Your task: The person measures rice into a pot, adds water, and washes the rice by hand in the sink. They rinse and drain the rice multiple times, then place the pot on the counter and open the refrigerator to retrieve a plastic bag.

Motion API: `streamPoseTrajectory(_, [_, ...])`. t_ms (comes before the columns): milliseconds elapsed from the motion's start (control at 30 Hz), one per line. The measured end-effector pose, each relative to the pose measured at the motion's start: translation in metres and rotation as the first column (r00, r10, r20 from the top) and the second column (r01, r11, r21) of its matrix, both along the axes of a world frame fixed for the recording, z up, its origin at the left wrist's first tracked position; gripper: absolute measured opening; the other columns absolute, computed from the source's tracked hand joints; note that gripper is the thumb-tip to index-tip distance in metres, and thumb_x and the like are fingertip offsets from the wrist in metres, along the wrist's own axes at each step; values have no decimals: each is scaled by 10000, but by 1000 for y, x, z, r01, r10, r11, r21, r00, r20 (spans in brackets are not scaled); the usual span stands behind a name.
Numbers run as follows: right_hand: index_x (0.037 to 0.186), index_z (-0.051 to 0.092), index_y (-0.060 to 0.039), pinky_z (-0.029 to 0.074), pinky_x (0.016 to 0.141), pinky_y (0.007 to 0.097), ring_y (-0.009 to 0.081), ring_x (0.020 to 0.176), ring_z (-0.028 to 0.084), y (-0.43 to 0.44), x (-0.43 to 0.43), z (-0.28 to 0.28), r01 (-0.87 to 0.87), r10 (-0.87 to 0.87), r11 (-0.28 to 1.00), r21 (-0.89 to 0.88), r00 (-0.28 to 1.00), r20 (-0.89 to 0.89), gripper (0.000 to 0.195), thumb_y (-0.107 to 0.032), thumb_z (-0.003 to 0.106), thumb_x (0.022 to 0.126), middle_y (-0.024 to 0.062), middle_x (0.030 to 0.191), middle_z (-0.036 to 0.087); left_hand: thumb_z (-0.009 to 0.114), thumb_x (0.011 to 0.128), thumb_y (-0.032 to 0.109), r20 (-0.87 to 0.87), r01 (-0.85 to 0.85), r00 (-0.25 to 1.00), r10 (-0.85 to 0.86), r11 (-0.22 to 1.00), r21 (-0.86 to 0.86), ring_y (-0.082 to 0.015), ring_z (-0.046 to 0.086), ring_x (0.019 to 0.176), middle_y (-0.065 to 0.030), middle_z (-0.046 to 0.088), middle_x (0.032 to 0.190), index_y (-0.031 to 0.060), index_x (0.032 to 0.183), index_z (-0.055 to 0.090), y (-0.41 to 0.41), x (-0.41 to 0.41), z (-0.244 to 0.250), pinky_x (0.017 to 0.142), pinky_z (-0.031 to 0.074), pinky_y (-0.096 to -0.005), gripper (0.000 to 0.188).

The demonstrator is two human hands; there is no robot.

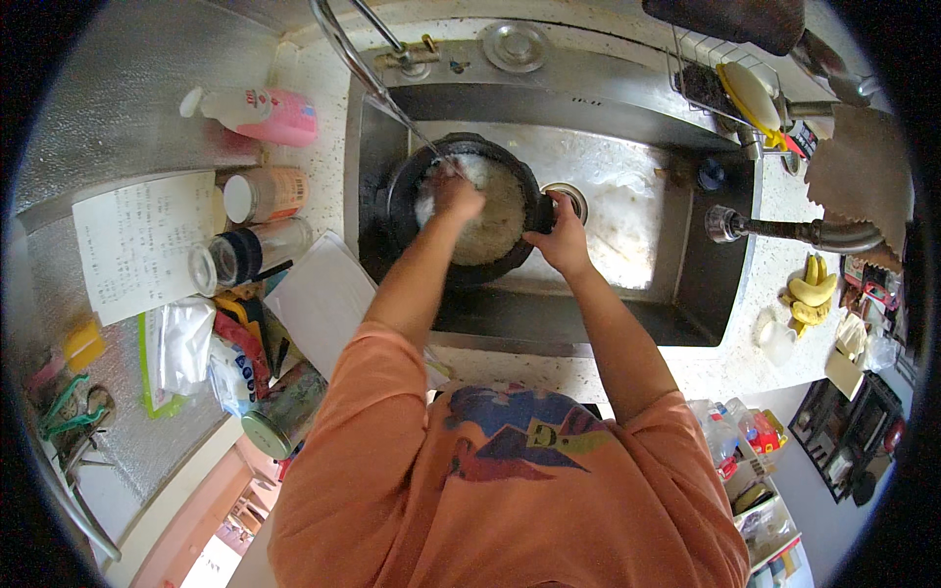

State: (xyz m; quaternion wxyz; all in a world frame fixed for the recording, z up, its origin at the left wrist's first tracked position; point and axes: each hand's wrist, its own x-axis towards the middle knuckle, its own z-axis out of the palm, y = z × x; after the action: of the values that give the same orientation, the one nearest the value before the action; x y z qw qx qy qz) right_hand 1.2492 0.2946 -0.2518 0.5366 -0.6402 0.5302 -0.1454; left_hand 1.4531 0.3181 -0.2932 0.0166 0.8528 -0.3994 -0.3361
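A dark pot (531, 173) stands in the left part of a stainless steel sink (514, 342), with pale rice-like grains (496, 228) and cloudy water inside. My left hand (456, 197) is down in the pot at the grains; its fingers are blurred and partly hidden. At the pot's right side my right hand (562, 235) grips the short side handle (545, 212), thumb below and fingers above. From the curved metal tap (367, 79) a thin stream of water runs into the pot beside my left hand.
A second faucet (794, 229) reaches over the sink's right edge. Left of the sink are a pink pump bottle (276, 116), jars (276, 195) and paper sheets (323, 290). A metal lid-like disc (514, 45) lies behind the sink; bananas (811, 290) rest on the right counter.
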Motion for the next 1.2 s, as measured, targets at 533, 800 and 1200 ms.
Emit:
streamPoseTrajectory(533, [1320, 392, -32, 470, 913, 418, 388, 1086, 572, 1, 8, 19, -47, 35, 995, -86, 990, -140, 812, -106, 807, 626, 225, 1162, 598, 415, 926, 299, -848, -644, -127, 515, 607, 465, -370, 141, 1427, -214, 141, 1549, 19, 1465, 241, -10, 36, 40, 1136, 147, -529, 632])
streamPoseTrajectory(800, [1300, 409, -39, 470, 897, 418, 380, 1058, 589, 1, 8, 10, -39, 24, 993, -114, 991, -128, 794, -125, 812, 623, 218, 1136, 612, 536, 781, 188, -793, -781, -341, 506, 317, 538, -385, 133, 1405, -279, 173, 1487, -130, 1358, 256, -40, 42, 34, 1153, 137, -507, 716])
streamPoseTrajectory(1200, [1307, 439, -28, 476, 881, 434, 404, 1026, 591, -2, 22, 19, 24, -46, 993, -114, 980, -195, 710, -85, 732, 663, 235, 1109, 626, 522, 750, -103, -614, -603, 702, 362, 760, -241, -238, 668, 814, -125, 687, 873, 8, 921, 689, -7, 33, 31, 705, 540, -330, 263])
